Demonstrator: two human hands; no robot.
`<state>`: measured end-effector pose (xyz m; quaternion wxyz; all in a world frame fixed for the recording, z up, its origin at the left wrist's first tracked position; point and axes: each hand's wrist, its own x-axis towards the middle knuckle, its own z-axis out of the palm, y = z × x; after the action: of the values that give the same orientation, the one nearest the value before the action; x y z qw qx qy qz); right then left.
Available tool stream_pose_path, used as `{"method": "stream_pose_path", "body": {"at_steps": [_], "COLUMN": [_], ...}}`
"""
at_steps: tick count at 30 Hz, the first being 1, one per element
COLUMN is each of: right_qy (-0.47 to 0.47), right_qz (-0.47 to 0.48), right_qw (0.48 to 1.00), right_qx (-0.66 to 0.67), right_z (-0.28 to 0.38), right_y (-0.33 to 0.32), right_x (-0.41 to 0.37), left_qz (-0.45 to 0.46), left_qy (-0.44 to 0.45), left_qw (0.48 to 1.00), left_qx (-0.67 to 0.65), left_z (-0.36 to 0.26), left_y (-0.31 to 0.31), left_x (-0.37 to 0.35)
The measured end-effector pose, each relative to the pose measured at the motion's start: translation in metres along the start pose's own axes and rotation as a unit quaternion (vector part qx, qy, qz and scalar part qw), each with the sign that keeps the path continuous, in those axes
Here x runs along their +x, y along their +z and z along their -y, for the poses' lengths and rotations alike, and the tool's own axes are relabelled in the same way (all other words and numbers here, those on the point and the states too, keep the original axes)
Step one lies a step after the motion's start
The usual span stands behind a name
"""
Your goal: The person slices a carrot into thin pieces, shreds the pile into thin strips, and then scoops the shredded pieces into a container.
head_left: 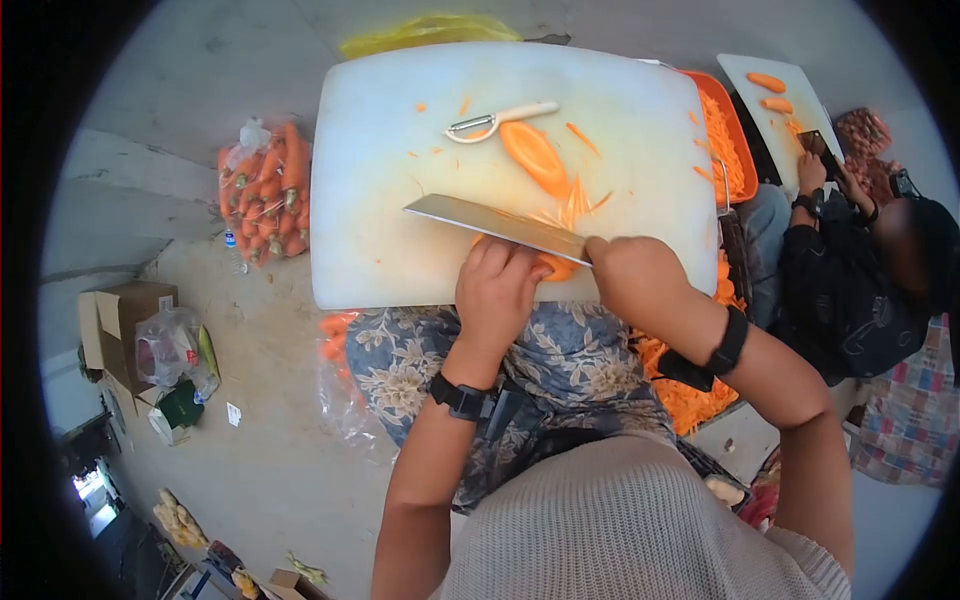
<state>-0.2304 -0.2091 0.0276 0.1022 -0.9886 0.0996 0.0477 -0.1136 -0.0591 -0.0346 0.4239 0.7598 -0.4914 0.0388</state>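
Right hand [640, 285] clenched round handle of knife [500, 225] — blade crossing above white cutting board [400, 150]. Left hand [497, 290] pressing carrot pieces [556, 267] at board's near edge, beside blade; fingertips partly hidden, so exact hold unclear. Peeler [500, 120] farther up — beside sliced carrot [535, 158].

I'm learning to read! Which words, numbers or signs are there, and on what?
Nothing here can be read.
Blue label by the carrot bag: too small.
White label on the cardboard box: too small.
Red mark on the plastic bag: too blurred.
White paper on the floor: too small.
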Motion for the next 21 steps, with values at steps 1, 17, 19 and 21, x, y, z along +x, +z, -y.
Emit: {"method": "stream_pose_path", "body": {"at_steps": [1,17,19,21], "right_qy": [0.016,0.015,0.015,0.012], "right_qz": [0.022,0.025,0.028,0.038], "right_qw": [1.000,0.999,0.999,0.999], "right_qx": [-0.005,0.020,0.012,0.005], "right_z": [0.002,0.007,0.008,0.009], "right_y": [-0.010,0.004,-0.009,-0.026], "right_x": [-0.008,0.007,-0.003,-0.017], "left_qz": [0.004,0.026,0.016,0.006], "left_qy": [-0.002,-0.020,-0.010,-0.007], "left_qw": [1.000,0.999,1.000,1.000], "left_qx": [0.002,0.023,0.021,0.017], "left_z": [0.000,-0.001,0.000,0.002], "left_y": [0.000,0.000,0.001,0.003], "left_x": [0.000,-0.004,-0.004,-0.005]}}
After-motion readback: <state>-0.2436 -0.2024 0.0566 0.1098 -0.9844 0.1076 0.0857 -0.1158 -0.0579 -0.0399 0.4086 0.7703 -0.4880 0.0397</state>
